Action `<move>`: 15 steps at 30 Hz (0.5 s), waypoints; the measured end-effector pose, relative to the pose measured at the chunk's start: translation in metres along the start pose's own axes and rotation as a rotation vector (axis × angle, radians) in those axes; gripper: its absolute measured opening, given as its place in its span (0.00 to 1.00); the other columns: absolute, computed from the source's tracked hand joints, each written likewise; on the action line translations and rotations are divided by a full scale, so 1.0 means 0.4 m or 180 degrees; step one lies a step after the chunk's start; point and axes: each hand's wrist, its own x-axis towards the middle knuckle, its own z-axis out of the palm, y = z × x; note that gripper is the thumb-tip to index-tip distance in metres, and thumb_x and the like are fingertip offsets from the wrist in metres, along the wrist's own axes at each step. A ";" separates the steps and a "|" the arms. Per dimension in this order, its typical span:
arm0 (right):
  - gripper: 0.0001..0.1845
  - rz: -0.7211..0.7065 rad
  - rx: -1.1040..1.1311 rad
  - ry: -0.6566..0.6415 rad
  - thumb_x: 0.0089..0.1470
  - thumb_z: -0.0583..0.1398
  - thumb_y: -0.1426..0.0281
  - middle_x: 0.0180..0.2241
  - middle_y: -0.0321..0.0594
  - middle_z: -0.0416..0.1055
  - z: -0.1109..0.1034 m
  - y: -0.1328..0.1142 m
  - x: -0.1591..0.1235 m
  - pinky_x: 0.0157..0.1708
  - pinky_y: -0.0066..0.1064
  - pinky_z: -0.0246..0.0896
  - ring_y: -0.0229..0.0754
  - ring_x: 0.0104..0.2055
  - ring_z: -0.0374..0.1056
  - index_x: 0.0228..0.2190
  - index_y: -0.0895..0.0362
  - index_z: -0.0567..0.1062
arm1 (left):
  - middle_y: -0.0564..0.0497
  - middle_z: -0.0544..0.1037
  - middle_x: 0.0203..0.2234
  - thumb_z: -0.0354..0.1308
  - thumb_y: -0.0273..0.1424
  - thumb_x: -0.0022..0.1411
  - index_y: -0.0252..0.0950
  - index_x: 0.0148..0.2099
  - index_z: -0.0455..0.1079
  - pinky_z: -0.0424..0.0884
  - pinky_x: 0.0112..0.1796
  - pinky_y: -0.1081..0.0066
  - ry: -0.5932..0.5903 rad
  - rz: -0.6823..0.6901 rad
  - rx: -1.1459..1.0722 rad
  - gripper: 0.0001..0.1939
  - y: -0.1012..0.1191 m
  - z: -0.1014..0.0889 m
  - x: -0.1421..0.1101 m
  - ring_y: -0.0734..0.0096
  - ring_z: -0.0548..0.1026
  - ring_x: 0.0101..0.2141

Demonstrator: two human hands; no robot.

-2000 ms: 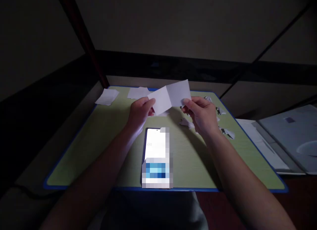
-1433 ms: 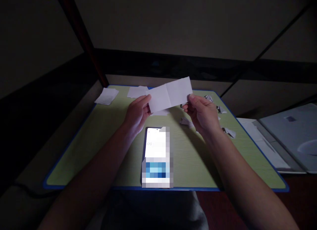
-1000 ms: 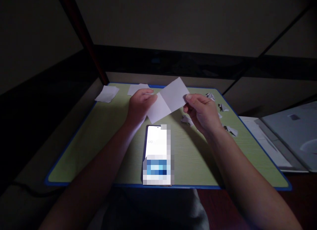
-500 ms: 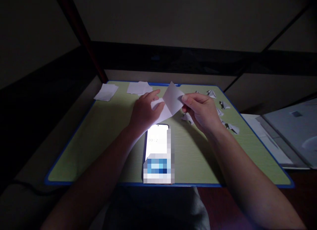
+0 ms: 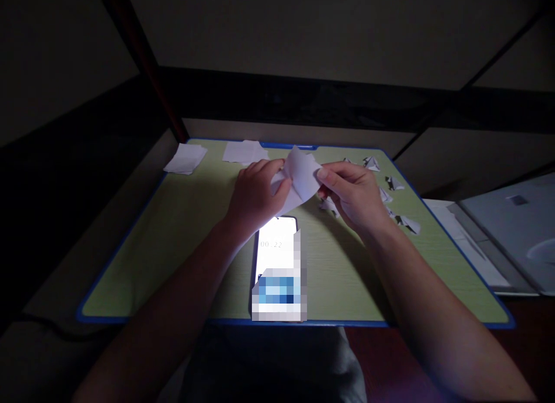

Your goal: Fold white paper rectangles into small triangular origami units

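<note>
A sheet of white paper [image 5: 302,170], partly folded and bent, is held between both hands above the table. My left hand [image 5: 256,196] is closed on its left side, thumb in front and fingers behind. My right hand [image 5: 353,192] pinches the paper's right corner between thumb and fingers. Just below the paper a lit phone [image 5: 277,252] lies on the table, its screen showing digits and partly blurred out. Past my right hand lie several small folded paper pieces [image 5: 394,184], some of them hidden behind the hand.
The greenish tabletop [image 5: 182,229] has a blue rim. At its far left lies a stack of white paper [image 5: 186,159], with more white sheets [image 5: 243,151] at the far edge. A grey panel-like object [image 5: 515,229] stands beyond the right edge. A wall rises behind.
My left hand has closed in on the paper, its raised fingers now down against it. The upright part of the paper has curled and bent. My right hand has barely moved.
</note>
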 end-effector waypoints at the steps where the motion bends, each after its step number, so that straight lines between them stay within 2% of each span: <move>1: 0.14 -0.0019 -0.0008 0.0018 0.43 0.71 0.55 0.22 0.32 0.72 0.001 0.000 0.000 0.20 0.29 0.60 0.34 0.21 0.64 0.26 0.51 0.80 | 0.45 0.78 0.40 0.54 0.32 0.61 0.36 0.45 0.71 0.65 0.43 0.63 0.0008 -0.0089 -0.0210 0.11 0.002 0.003 0.000 0.60 0.73 0.41; 4: 0.15 -0.0074 -0.0051 0.0088 0.44 0.70 0.54 0.21 0.32 0.70 0.003 -0.002 0.001 0.20 0.29 0.60 0.34 0.21 0.63 0.26 0.52 0.78 | 0.50 0.76 0.31 0.54 0.33 0.62 0.37 0.38 0.68 0.65 0.35 0.67 0.0138 -0.0384 -0.0768 0.06 0.004 0.012 0.000 0.66 0.73 0.32; 8: 0.12 -0.0169 -0.0219 0.0203 0.48 0.67 0.58 0.23 0.32 0.68 0.003 -0.002 0.005 0.23 0.30 0.60 0.34 0.22 0.62 0.28 0.52 0.74 | 0.54 0.69 0.22 0.55 0.32 0.60 0.38 0.32 0.62 0.60 0.27 0.69 0.0273 -0.0590 -0.1222 0.06 0.005 0.015 0.006 0.71 0.68 0.25; 11: 0.14 -0.0432 -0.0461 0.0216 0.48 0.67 0.60 0.28 0.32 0.68 -0.001 0.004 0.009 0.27 0.31 0.63 0.36 0.27 0.66 0.34 0.50 0.70 | 0.55 0.68 0.21 0.55 0.31 0.58 0.38 0.30 0.62 0.59 0.25 0.70 0.0227 -0.0627 -0.1333 0.05 0.008 0.010 0.013 0.72 0.67 0.23; 15: 0.17 -0.0885 -0.0824 -0.0026 0.49 0.67 0.64 0.34 0.34 0.66 -0.008 0.006 0.006 0.31 0.32 0.62 0.38 0.33 0.66 0.37 0.50 0.65 | 0.55 0.70 0.20 0.55 0.29 0.55 0.38 0.29 0.63 0.61 0.24 0.71 0.0068 -0.0658 -0.1302 0.04 0.008 0.005 0.018 0.72 0.68 0.23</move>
